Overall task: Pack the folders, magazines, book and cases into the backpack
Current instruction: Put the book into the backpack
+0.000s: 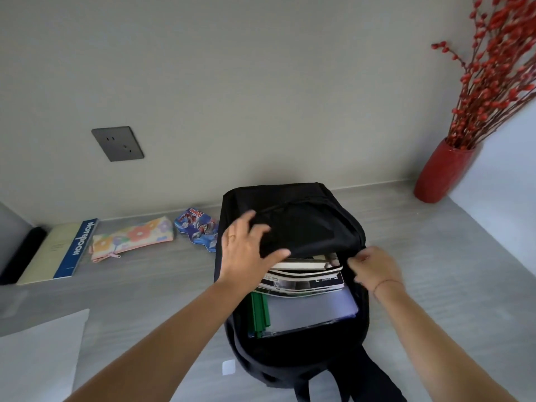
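A black backpack [293,227] lies on the grey bench [420,256] with its main compartment unzipped and facing the camera. The left hand [246,250] rests on the front flap of the backpack, fingers spread over the fabric and thumb curled under its edge, gripping the flap. The right hand [374,268] is at the right side of the opening, fingers pinched together on the edge of the backpack there; exactly what it pinches cannot be made out.

Inside the compartment, the magazines [304,278] lie stacked under the flap, their curved edges showing. Below them sits a translucent folder [313,310], and beside it on the left a green folder [261,313] stands on edge.

Left of the backpack, still out on the bench near the wall, lies a blue cartoon-printed case [197,232], partly hidden behind the backpack. Further left is a floral case [132,237] with a pink zipper, and beyond it a book [58,252] with a blue spine band reading "Notebook".

A red vase [441,172] with red-berried branches stands at the back right corner. A dark wall socket [117,143] is set in the wall above the cases.
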Available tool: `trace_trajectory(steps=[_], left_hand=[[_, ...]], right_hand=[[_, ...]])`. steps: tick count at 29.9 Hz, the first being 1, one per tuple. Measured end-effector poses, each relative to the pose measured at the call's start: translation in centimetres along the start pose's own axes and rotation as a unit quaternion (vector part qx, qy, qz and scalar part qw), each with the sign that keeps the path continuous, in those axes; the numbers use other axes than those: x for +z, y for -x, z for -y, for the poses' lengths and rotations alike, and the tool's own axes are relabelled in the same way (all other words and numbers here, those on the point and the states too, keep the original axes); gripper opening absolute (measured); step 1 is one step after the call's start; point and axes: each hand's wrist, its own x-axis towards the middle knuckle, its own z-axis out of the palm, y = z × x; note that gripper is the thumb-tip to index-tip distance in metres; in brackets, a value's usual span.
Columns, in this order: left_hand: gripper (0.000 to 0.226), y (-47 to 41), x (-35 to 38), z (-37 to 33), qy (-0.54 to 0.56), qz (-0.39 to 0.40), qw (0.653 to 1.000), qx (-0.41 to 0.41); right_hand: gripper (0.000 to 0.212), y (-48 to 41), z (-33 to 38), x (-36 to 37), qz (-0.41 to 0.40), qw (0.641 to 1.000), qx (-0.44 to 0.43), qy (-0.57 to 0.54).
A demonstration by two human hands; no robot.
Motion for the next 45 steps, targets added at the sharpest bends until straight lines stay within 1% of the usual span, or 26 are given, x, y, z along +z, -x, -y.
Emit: trace_trajectory(steps=[1,2,4,5,7,9,11,12,14,16,18,20,23,26,27,29,30,31,32,33,35,37,38,40,43,45], left_hand=[[0.073,0.0,-0.3,0.2,0.056,0.000,0.996,-0.071],[0.078,-0.2,-0.6,0.5,0.126,0.008,0.982,-0.142],[0.078,-0.6,-1.0,0.8,0.266,0.021,0.928,-0.260],[0.073,-0.8,-1.2,0.8,0.300,0.020,0.910,-0.286],[0.054,-0.8,-1.6,0.7,0.294,0.018,0.914,-0.278],[0.025,-0.2,-2.2,0.5,0.345,0.026,0.903,-0.253],[0.008,0.9,-3.1,0.6,0.413,0.082,0.878,-0.227],[0.007,1.6,-3.6,0.7,0.415,0.131,0.877,-0.203],[0.005,3.2,-4.2,0.7,0.337,0.266,0.894,-0.132],[0.006,5.1,-3.9,0.0,0.190,0.359,0.912,-0.061],[0.012,6.3,-3.1,-0.6,0.039,0.381,0.924,0.002],[0.019,7.3,-2.6,-1.9,-0.057,0.377,0.924,0.021],[0.021,8.2,-1.6,-3.7,-0.139,0.398,0.906,0.028],[0.029,9.2,-0.3,-4.4,-0.217,0.433,0.874,0.035],[0.033,9.5,-0.1,-4.4,-0.215,0.453,0.865,0.022],[0.047,9.6,-0.4,-3.8,-0.132,0.490,0.861,-0.019],[0.057,9.3,-1.0,-3.3,-0.071,0.497,0.864,-0.048],[0.059,8.8,-1.8,-2.7,-0.015,0.493,0.867,-0.069],[0.051,8.1,-2.7,-2.4,0.037,0.471,0.878,-0.083],[0.035,7.3,-3.3,-2.1,0.084,0.424,0.897,-0.095],[0.009,5.4,-3.9,-1.1,0.160,0.275,0.938,-0.139],[0.002,3.5,-3.8,0.3,0.151,0.133,0.958,-0.205],[0.008,2.7,-3.6,0.9,0.144,0.089,0.959,-0.226],[0.027,1.5,-3.0,2.4,0.162,0.073,0.951,-0.253],[0.046,0.7,-1.7,3.1,0.233,0.096,0.923,-0.291],[0.054,0.0,-1.0,3.9,0.338,0.097,0.877,-0.328]], right_hand=[[0.014,-0.4,-0.1,-0.9,-0.055,0.998,-0.024,-0.004],[0.035,-1.1,0.0,-1.5,-0.059,0.997,-0.048,-0.020],[0.063,-2.1,1.1,-1.9,0.027,0.992,-0.092,-0.080],[0.068,-2.5,1.8,-1.8,0.077,0.986,-0.105,-0.101],[0.075,-3.4,2.5,-1.8,0.108,0.979,-0.105,-0.135],[0.067,-3.6,1.9,-3.1,0.093,0.978,-0.112,-0.151],[0.035,-3.0,0.4,-4.5,0.112,0.976,-0.146,-0.113],[0.025,-2.5,-0.7,-5.1,0.143,0.973,-0.161,-0.083],[0.024,-1.0,-3.2,-5.9,0.217,0.958,-0.185,-0.009],[0.012,0.6,-4.9,-6.1,0.248,0.936,-0.224,0.108],[0.018,1.4,-5.5,-5.1,0.229,0.904,-0.287,0.217],[0.026,2.2,-5.3,-4.5,0.237,0.863,-0.338,0.291],[0.039,2.8,-5.0,-3.4,0.266,0.793,-0.378,0.397],[0.052,3.1,-5.1,-2.3,0.311,0.726,-0.370,0.489],[0.055,3.0,-4.9,-2.1,0.334,0.712,-0.358,0.503],[0.059,2.9,-4.0,-2.6,0.378,0.699,-0.329,0.510],[0.059,2.8,-3.0,-2.7,0.389,0.703,-0.322,0.501],[0.055,2.7,-1.6,-2.8,0.380,0.723,-0.329,0.474],[0.047,2.7,0.0,-3.0,0.346,0.757,-0.355,0.425],[0.037,2.7,1.7,-3.1,0.293,0.796,-0.387,0.363],[0.023,2.7,5.5,-2.3,0.180,0.858,-0.427,0.223],[0.020,2.8,9.0,-0.4,0.117,0.879,-0.441,0.138],[0.022,2.8,10.6,0.8,0.112,0.882,-0.439,0.131],[0.031,2.8,13.3,3.9,0.142,0.892,-0.406,0.141],[0.037,2.6,14.4,6.9,0.185,0.903,-0.353,0.160],[0.039,2.4,14.4,8.2,0.179,0.913,-0.330,0.159]])
